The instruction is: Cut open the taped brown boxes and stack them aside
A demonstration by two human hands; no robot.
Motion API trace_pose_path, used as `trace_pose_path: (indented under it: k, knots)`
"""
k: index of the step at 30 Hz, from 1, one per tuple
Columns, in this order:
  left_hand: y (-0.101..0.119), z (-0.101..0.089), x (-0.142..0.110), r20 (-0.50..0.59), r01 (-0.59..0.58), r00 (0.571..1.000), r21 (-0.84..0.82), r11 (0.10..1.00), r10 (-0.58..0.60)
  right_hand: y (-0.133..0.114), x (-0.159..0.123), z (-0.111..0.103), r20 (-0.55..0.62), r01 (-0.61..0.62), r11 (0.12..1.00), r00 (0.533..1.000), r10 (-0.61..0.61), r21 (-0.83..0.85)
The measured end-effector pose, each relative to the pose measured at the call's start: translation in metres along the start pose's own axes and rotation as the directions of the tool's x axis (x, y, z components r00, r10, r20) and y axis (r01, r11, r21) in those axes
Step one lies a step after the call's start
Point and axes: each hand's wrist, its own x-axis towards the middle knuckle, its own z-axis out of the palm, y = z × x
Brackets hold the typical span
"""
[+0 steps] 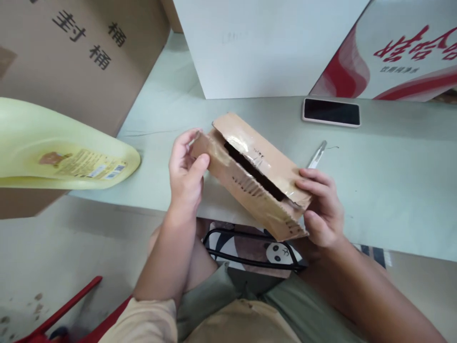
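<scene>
Both hands, left [187, 174] and right [324, 207], grip the brown rectangular cardboard box [246, 188] (light, likely stiff) best held by its ends.

You were in a storage or packing corner, its exact kind unclear: a pale green worktop [396, 190] stood among big cartons, a brown one [89, 90] at upper left and a red-and-white one [403, 62], labelled for drinking water, at upper right.

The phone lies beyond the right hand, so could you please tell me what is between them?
The head view shows a slim, pale tool, probably a cutter, between the phone and the right hand, which holds the cardboard box.
</scene>
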Motion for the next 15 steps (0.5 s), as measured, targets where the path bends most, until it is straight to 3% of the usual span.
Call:
trace_pose_path:
  k: [6,15]
  knots:
    - [0.008,-0.001,0.001,0.113,-0.083,0.992,0.277,0.957,0.054,0.011,-0.01,0.006,-0.064,-0.037,0.999,0.997,0.039,0.04]
    - [0.017,0.002,0.003,0.178,-0.197,0.974,0.355,0.914,0.141,0.011,-0.009,0.007,-0.052,-0.028,1.0,0.998,0.028,-0.006]
